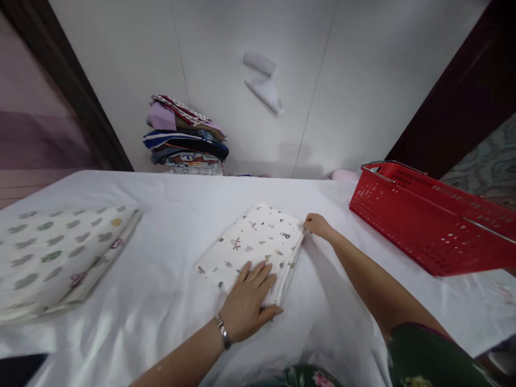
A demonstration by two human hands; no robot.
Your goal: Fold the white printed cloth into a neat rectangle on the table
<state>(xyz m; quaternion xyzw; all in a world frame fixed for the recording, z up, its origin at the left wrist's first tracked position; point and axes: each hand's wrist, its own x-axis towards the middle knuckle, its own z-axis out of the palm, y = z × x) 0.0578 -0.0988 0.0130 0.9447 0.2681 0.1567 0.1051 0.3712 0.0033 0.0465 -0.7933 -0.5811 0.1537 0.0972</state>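
Note:
A folded white cloth [258, 236] with small printed figures lies at an angle on the white-sheeted table. My left hand [252, 301] rests flat on its near edge, fingers spread and thumb at the near right corner. At the cloth's far right corner, my right hand [317, 224] pinches the edge between thumb and fingers. Several layers show along the cloth's right side. What the fingertips of the right hand grip is partly hidden behind the hand itself.
Another folded white cloth with grey, green and pink shapes [60, 252] lies at the left. A red perforated basket [423, 215] with metal handles stands at the right. Folded fabrics [185, 137] are stacked against the wall behind the table. A dark flat object [20, 368] shows at the lower left.

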